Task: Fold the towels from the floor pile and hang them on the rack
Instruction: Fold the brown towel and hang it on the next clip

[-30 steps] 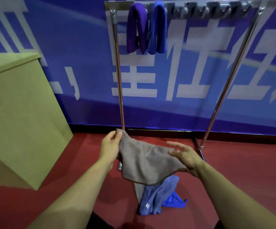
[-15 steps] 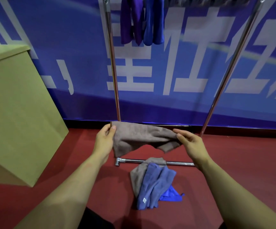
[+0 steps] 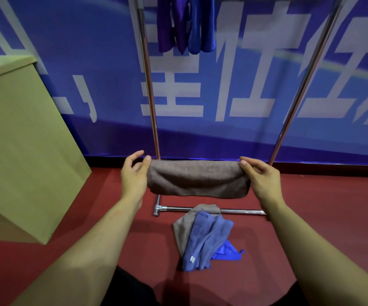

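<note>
- Closest in, two bare forearms reach forward over the dark red floor [image 3: 46,261].
- On the floor between them lies the pile [image 3: 202,239]: a grey-brown towel underneath, a pale blue one on top, a brighter blue one poking out at the right.
- The rack's base bar [image 3: 240,210] runs just behind the pile, whose far edge overlaps it.
- Above that, the brown towel [image 3: 198,178] hangs in the air, folded into a long band stretched level between the hands.
- The left hand [image 3: 133,175] pinches its left end with the thumb on top; the right hand [image 3: 260,176] pinches the right end the same way.
- Left stands a tan cabinet [image 3: 24,140].
- Farther back, the rack [image 3: 150,96] rises against a blue banner [image 3: 90,62]; a purple towel [image 3: 169,23] and a blue towel [image 3: 201,25] hang side by side near its top.
</note>
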